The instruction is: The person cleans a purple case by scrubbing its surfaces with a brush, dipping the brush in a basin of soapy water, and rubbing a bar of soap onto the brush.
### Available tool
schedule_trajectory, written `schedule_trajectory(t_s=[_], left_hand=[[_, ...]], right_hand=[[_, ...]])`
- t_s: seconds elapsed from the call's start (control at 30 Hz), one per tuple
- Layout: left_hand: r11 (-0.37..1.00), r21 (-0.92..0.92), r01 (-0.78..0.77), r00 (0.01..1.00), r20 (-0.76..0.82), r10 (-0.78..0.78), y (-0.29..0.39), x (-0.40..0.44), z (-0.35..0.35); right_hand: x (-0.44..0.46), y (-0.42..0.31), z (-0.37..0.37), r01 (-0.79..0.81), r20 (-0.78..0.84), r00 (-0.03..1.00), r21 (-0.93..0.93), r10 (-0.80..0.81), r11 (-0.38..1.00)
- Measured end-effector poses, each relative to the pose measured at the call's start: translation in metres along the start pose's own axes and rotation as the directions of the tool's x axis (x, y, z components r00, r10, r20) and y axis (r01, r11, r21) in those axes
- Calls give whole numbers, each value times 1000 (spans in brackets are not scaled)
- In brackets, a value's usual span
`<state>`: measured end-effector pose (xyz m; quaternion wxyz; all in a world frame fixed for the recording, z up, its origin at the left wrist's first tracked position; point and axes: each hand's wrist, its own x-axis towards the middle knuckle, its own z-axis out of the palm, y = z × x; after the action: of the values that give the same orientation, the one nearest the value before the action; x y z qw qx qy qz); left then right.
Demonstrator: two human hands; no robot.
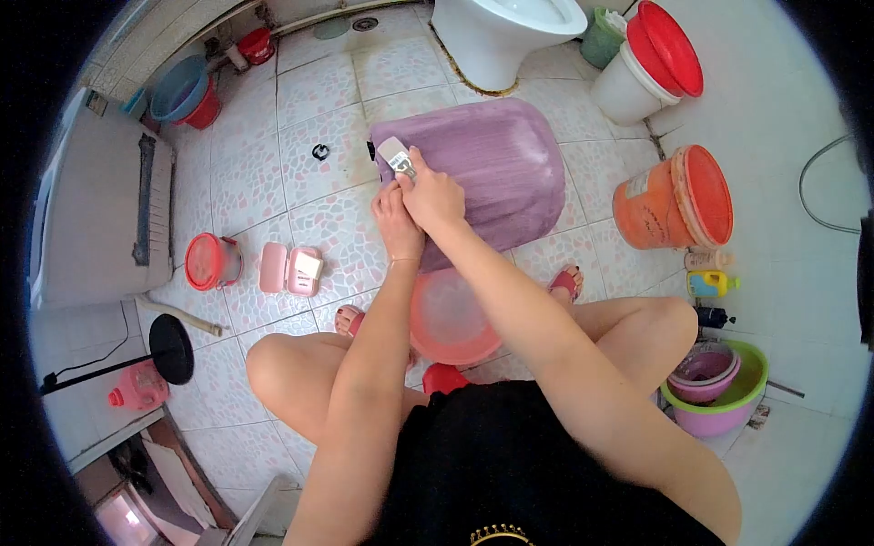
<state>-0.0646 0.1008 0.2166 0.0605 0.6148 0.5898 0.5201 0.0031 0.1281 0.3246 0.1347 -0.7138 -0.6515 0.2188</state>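
Note:
A wet-looking purple cloth-covered piece with rounded corners [496, 173] lies on the tiled floor in front of me; I cannot tell exactly what it is. A black tab shows at its left edge. My right hand [432, 196] is closed around a small pale brush [395, 155], whose head rests on the purple piece near its left edge. Just below and against it, my left hand [398, 223] has its fingers bent over that same left edge. Between my feet stands a pink basin [455, 318] with cloudy liquid, close under the purple piece.
An open pink soap box [289, 270] with a pale bar and a red-lidded tub [213, 262] stand at left. A black ring-like piece [320, 152] lies on the tiles. At right are an orange bucket [669, 200] and stacked basins [719, 391]. A toilet [501, 41] stands behind.

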Motion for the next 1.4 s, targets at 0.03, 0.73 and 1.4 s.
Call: schedule_trajectory(t_s=[0.03,0.73,1.4], left_hand=[[999,-32,11,1000,-16,-11,0,0,0],[801,-15,598,800,66,-596,11,0,-11],[761,-288,581,770,-106,-629,-32,-25,20]], right_hand=[[2,1,2,10,-13,1000,18,-9,1000],[-18,-13,8,247,13,969,-132,-247,960],[-72,22,14,241,35,970,-67,-239,968]])
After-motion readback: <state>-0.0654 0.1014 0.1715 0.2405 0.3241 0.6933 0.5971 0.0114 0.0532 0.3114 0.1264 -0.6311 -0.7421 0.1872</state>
